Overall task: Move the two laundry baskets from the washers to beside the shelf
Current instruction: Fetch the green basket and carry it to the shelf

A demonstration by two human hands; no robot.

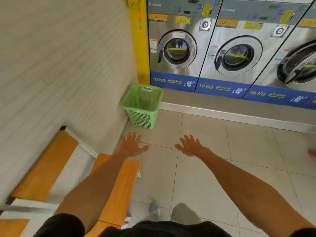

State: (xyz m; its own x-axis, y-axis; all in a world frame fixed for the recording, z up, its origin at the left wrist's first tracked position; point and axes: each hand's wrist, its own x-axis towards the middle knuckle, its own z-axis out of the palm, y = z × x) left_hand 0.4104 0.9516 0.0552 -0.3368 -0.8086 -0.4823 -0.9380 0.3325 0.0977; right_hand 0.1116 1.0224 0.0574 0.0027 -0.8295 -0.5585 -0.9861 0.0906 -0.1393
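Observation:
A green plastic laundry basket (142, 106) stands upright on the tiled floor in the corner, against the wall and just in front of the leftmost washer (176, 48). It looks empty. My left hand (132, 145) is stretched forward, palm down, fingers spread, a short way in front of the basket and not touching it. To its right, my right hand (190, 145) is also spread flat and holds nothing. I see only this one basket on the floor.
A row of steel front-loading washers (237, 55) stands on a raised grey step (239, 108). An orange and white bench (51, 161) runs along the left wall. A yellow basket (133, 3) hangs at the top by a yellow pillar.

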